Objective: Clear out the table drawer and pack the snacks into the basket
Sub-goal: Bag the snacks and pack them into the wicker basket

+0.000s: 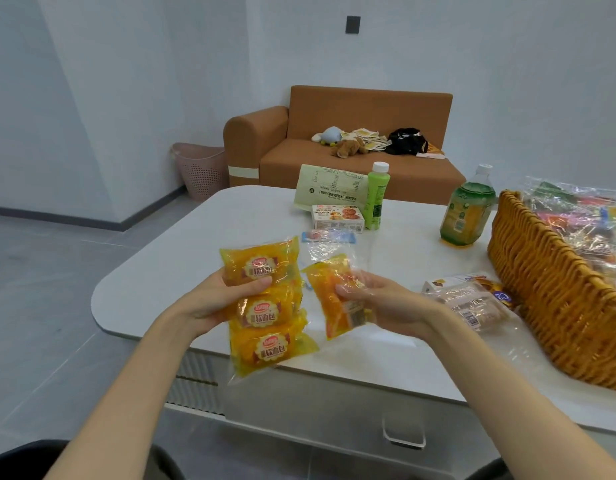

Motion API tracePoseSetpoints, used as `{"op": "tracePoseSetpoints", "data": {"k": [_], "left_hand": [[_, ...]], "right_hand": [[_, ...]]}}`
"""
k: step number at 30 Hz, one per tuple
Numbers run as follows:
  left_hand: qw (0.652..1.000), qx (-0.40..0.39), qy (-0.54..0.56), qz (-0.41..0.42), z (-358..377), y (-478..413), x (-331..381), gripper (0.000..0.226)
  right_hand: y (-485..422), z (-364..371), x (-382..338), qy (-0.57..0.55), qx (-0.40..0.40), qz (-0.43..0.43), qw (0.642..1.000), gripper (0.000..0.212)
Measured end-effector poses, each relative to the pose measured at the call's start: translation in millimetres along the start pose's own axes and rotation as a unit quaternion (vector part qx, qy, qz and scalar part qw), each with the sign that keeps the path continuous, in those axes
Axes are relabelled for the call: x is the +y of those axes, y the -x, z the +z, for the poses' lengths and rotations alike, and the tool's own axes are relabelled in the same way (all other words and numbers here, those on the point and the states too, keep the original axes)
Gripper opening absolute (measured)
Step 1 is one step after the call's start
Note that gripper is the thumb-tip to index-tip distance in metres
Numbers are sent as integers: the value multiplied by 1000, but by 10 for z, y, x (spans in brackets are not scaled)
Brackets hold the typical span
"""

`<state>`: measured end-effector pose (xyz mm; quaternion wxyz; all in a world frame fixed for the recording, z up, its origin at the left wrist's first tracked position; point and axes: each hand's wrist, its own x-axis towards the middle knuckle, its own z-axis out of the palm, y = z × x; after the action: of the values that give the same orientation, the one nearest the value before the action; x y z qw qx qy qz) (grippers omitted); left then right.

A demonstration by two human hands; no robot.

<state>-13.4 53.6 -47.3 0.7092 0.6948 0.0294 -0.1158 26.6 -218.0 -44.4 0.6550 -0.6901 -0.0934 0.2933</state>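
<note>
Bread packets, yellow: four. A stack of three (265, 311) is in the left hand (213, 299) and a single packet (337, 299) in the right hand (379, 299).
Hands: two.
Bottles: two, a slim green bottle (375, 199) and a round bottle (467, 213).
Biscuit box (337, 218): one.
Paper bag (329, 188): one.
Blue-edged packet (329, 236): one.
Wicker basket (549, 299): one, holding one clear bag of sweets (576, 223); the pieces are too blurred to count.
Snack packs (473, 303) beside the basket: at least three, overlapping.
Table (202, 237): one.
Drawer handle (403, 434): one.
Sofa (369, 109): one.
Soft toys: two, a grey toy (329, 135) and a brown toy (350, 147).
Pink bin (202, 171): one.
Wall switch (353, 24): one.
</note>
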Motion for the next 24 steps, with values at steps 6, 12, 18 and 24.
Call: {"op": "tracePoseSetpoints", "data": {"k": [6, 12, 18, 24], "left_hand": [[999, 38, 25, 6, 56, -70, -67, 98], [991, 84, 107, -14, 152, -161, -161, 66], [980, 127, 155, -18, 278, -234, -319, 76], [985, 132, 114, -1, 293, -280, -278, 77]], "right_hand": [[-72, 87, 75, 85, 0, -11, 996, 59], [-74, 94, 129, 160, -35, -7, 987, 39], [-74, 154, 196, 229, -22, -6, 973, 30], [-74, 201, 152, 337, -43, 14, 940, 42]]}}
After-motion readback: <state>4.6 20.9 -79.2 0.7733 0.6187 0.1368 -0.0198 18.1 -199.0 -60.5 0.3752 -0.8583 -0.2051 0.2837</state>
